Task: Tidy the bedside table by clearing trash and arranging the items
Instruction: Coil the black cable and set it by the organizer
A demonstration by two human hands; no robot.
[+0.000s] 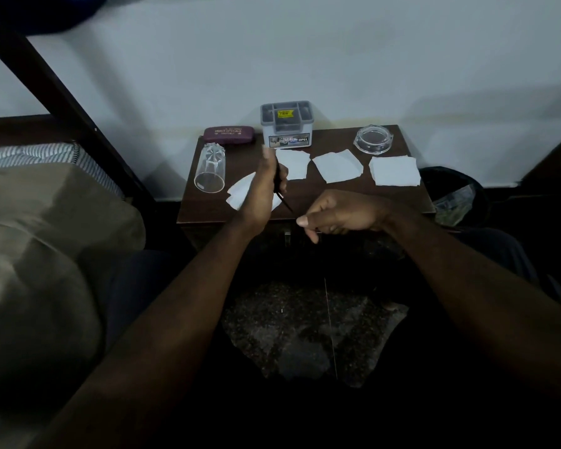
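On the dark wooden counter point(337, 137), a clear ribbed drinking glass point(209, 168) lies on its side at far left, beside a maroon spectacle case point(229, 135). The left hand point(263, 189) has its fingers clenched around a thin black pen point(280, 192), above a white paper scrap point(238, 194). The right hand point(340, 215) is loosely curled; contents cannot be determined. A grey compartmented organiser box point(287, 124) stands far centre. A round clear glass ashtray point(373, 139) sits far right.
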